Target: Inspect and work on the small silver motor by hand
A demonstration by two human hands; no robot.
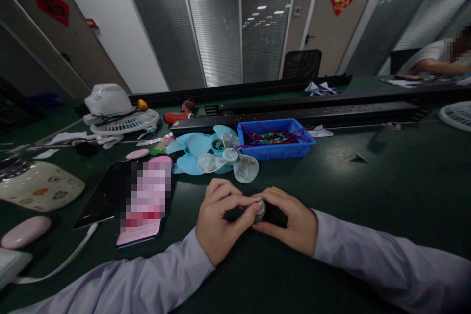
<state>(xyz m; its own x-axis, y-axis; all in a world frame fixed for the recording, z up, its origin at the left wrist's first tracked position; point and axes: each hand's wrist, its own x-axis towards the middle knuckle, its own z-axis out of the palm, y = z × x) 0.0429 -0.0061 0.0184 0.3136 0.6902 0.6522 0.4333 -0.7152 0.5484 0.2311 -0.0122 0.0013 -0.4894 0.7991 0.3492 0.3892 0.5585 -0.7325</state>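
Low over the dark green table, my left hand (222, 218) and my right hand (289, 218) meet around a small round metal part (261, 211). The left thumb and forefinger pinch its near left side. Right fingers curl over its top and along its right side. Most of the part is covered by fingers, so its exact kind does not show. Just beyond the hands lie light blue fan blades (198, 147) and a dusty grey fan blade (246, 168). A blue bin (276, 151) behind them holds circuit boards and red wires.
Left of my hands lie a phone (143, 206), a black tablet (106, 194) and a white cable (73, 257). Farther back are a white fan (110, 103), an orange drill (180, 113) and long black rails (312, 110). A person (427, 61) sits at far right.
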